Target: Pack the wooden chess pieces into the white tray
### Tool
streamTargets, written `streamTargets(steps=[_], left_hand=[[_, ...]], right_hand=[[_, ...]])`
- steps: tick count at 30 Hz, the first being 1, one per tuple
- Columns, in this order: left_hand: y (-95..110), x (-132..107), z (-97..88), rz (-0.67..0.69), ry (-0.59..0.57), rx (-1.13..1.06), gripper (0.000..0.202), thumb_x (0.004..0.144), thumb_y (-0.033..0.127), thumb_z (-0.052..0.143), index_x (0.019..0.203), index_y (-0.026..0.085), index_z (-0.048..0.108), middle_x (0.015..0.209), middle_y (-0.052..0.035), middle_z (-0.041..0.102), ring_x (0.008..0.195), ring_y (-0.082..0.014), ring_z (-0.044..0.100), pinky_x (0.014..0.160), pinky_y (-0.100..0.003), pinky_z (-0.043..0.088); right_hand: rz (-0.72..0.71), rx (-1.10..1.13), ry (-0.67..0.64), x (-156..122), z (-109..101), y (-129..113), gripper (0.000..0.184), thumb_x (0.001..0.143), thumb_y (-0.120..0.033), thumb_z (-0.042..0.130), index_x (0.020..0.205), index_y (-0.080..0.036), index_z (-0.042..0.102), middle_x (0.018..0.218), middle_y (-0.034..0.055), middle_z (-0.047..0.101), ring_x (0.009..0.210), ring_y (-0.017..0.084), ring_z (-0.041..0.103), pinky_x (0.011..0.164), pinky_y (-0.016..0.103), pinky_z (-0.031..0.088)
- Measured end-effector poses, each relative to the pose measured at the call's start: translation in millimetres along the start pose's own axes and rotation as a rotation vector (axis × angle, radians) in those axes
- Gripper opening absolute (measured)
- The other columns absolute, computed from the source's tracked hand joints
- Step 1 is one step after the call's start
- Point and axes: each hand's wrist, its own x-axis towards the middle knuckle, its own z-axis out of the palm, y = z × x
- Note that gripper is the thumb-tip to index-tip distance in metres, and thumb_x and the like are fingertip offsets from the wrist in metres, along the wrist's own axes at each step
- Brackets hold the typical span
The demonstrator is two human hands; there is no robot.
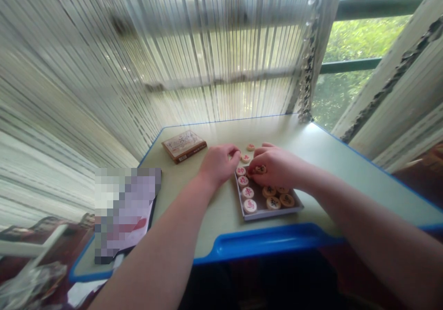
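A shallow box tray [244,212] on the table has red-marked Chinese chess pieces [250,205] in a column along its left side and black-marked pieces [273,203] at its lower right. Over the tray's far part, my right hand [277,164] is closed on a Chinese chess piece [260,169] with dark marking. My left hand [219,162] is beyond the tray's far left corner, fingers curled together; what they hold, if anything, is hidden. By its fingertips lies a red-marked piece [246,158], and another loose piece [251,147] is farther back between the hands.
A printed box [185,146] lies at the back left of the pale table [346,171]. A dark-edged flat object [134,213], partly pixelated, is at the left edge. The blue table rim [266,241] runs in front. String curtains [221,47] hang behind.
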Motion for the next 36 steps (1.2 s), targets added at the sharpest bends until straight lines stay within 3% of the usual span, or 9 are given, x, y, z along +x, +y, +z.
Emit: streamTargets(steps=[12, 22, 26, 29, 32, 36], left_hand=[[0, 0, 0.0, -0.003, -0.001, 0.006, 0.021, 0.077, 0.025, 0.051, 0.078, 0.017, 0.070, 0.071, -0.0027, 0.069, 0.065, -0.0134, 0.058, 0.063, -0.022, 0.042], [-4, 0, 1.6, -0.006, 0.000, -0.013, 0.023, 0.078, 0.027, 0.049, 0.079, 0.017, 0.070, 0.070, -0.0030, 0.068, 0.066, -0.0136, 0.058, 0.063, -0.023, 0.043], [-9, 1, 2.5, -0.050, 0.001, -0.008, 0.025, 0.078, 0.028, 0.048, 0.081, 0.017, 0.070, 0.075, -0.0036, 0.069, 0.068, -0.0146, 0.059, 0.066, -0.024, 0.045], [-15, 2, 3.9, -0.067, 0.028, 0.028, 0.024, 0.077, 0.023, 0.048, 0.085, 0.017, 0.070, 0.084, -0.0045, 0.069, 0.080, -0.0170, 0.060, 0.079, -0.028, 0.046], [-22, 2, 5.7, -0.036, -0.012, 0.028, 0.027, 0.074, 0.018, 0.048, 0.090, 0.018, 0.070, 0.095, -0.0048, 0.067, 0.092, -0.0185, 0.058, 0.089, -0.029, 0.044], [-26, 1, 6.2, -0.068, -0.089, -0.034, 0.030, 0.073, 0.013, 0.046, 0.089, 0.017, 0.071, 0.099, -0.0046, 0.066, 0.091, -0.0157, 0.060, 0.089, -0.025, 0.045]], right_hand=[[0.007, -0.027, 0.030, 2, 3, 0, 0.010, 0.070, -0.026, 0.063, 0.071, -0.023, 0.072, 0.075, 0.0054, 0.060, 0.086, 0.021, 0.054, 0.082, 0.033, 0.038], [0.045, 0.023, 0.051, 0, -3, 1, 0.011, 0.070, -0.027, 0.063, 0.073, -0.022, 0.072, 0.077, 0.0046, 0.060, 0.078, 0.018, 0.052, 0.079, 0.033, 0.040], [0.137, 0.078, 0.177, 1, -5, 19, 0.019, 0.073, -0.017, 0.055, 0.079, -0.022, 0.072, 0.080, 0.0049, 0.060, 0.081, 0.018, 0.054, 0.080, 0.032, 0.042], [0.311, 0.040, 0.281, 0, -1, 42, 0.025, 0.073, -0.013, 0.051, 0.084, -0.022, 0.072, 0.087, 0.0065, 0.060, 0.085, 0.019, 0.055, 0.084, 0.033, 0.042], [0.389, 0.018, 0.192, -1, 5, 58, 0.027, 0.071, -0.012, 0.053, 0.088, -0.022, 0.072, 0.094, 0.0072, 0.061, 0.084, 0.019, 0.057, 0.086, 0.031, 0.042], [0.442, 0.075, 0.053, -1, 9, 60, 0.022, 0.074, -0.021, 0.055, 0.088, -0.022, 0.072, 0.095, 0.0058, 0.064, 0.081, 0.016, 0.059, 0.078, 0.024, 0.044]])
